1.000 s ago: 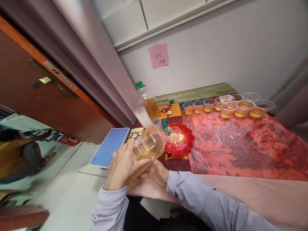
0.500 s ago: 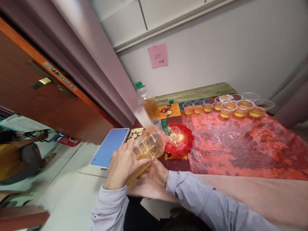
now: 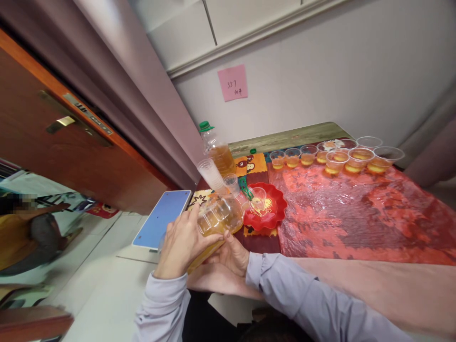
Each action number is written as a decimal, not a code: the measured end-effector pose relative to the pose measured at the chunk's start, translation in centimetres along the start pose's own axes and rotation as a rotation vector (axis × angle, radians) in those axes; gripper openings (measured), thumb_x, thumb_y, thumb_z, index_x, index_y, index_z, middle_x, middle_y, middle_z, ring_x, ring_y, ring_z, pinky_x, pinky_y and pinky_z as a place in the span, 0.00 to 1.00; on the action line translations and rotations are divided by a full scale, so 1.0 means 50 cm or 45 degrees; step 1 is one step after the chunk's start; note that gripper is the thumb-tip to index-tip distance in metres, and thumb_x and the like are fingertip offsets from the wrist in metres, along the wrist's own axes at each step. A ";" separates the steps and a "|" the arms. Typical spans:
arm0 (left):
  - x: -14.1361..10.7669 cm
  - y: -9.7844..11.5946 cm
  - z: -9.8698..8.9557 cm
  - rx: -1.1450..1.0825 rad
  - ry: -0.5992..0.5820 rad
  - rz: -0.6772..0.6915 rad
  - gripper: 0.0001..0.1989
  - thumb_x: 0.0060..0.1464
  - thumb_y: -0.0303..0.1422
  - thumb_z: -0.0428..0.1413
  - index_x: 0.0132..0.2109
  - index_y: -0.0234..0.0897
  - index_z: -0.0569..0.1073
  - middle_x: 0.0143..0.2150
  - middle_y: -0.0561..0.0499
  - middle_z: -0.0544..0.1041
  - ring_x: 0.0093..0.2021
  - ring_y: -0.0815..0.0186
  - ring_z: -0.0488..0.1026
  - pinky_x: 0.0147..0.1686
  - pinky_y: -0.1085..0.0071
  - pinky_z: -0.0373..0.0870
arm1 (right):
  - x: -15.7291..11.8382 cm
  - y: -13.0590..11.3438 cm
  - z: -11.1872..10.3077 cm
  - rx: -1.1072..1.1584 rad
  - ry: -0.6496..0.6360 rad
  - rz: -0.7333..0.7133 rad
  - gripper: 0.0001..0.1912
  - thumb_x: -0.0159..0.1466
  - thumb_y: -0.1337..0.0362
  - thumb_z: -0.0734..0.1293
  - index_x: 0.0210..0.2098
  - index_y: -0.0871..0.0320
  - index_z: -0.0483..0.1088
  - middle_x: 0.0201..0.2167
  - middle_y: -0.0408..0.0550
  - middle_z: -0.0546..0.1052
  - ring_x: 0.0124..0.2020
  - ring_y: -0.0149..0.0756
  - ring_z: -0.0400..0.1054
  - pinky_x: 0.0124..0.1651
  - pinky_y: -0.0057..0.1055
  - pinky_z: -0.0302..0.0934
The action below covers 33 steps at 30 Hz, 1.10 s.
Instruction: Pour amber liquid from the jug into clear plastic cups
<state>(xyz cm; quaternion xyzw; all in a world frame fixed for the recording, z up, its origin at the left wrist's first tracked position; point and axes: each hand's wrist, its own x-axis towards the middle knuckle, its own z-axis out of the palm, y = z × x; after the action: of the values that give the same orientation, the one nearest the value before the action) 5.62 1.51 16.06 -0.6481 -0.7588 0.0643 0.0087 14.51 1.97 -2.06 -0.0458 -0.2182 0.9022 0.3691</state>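
Observation:
My left hand (image 3: 181,243) wraps the upper side of a large clear plastic bottle (image 3: 221,216) of yellowish liquid. Underneath, my right hand (image 3: 231,254) is closed on the same bottle, its fingertips partly hidden. The bottle lies tilted, with its mouth toward a clear plastic cup (image 3: 259,194) on a red scalloped plate (image 3: 280,205). Whether liquid is flowing I cannot tell. Just behind the bottle are a leaning stack of clear cups (image 3: 210,174) and a green handle-like piece (image 3: 244,186).
A second bottle with a green cap (image 3: 221,156) stands by the wall. Several cups of amber liquid (image 3: 336,163) line the back right of the red-covered table (image 3: 342,218). A blue board (image 3: 162,218) adjoins the left edge. A person (image 3: 24,232) is at far left.
Both hands and the tilted bottle keep the same position. The view shifts very slightly, and the arm of the person at far left has moved a little.

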 end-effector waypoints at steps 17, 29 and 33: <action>0.003 0.001 -0.002 0.038 -0.001 0.018 0.45 0.59 0.54 0.60 0.74 0.34 0.60 0.61 0.31 0.78 0.65 0.40 0.75 0.59 0.47 0.71 | 0.002 -0.003 -0.001 -0.005 0.010 -0.010 0.47 0.55 0.25 0.73 0.58 0.56 0.73 0.48 0.57 0.84 0.49 0.52 0.80 0.55 0.56 0.73; 0.005 0.007 -0.007 0.052 -0.002 0.005 0.45 0.58 0.55 0.61 0.73 0.34 0.61 0.61 0.31 0.78 0.64 0.38 0.75 0.58 0.47 0.72 | 0.002 -0.002 -0.002 -0.008 -0.013 -0.012 0.48 0.56 0.25 0.71 0.58 0.57 0.73 0.48 0.58 0.84 0.50 0.53 0.80 0.56 0.58 0.73; 0.004 0.009 -0.009 0.056 -0.013 0.004 0.44 0.59 0.54 0.61 0.73 0.33 0.61 0.61 0.30 0.78 0.65 0.39 0.75 0.59 0.47 0.72 | 0.002 -0.001 -0.003 0.006 -0.004 -0.017 0.47 0.56 0.26 0.72 0.58 0.57 0.73 0.47 0.56 0.84 0.48 0.52 0.81 0.56 0.59 0.73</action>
<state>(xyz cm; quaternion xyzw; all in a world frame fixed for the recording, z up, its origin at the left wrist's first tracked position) 6.05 1.82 16.44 -0.6487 -0.7562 0.0841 0.0190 14.50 2.14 -2.15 -0.0421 -0.2171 0.9003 0.3750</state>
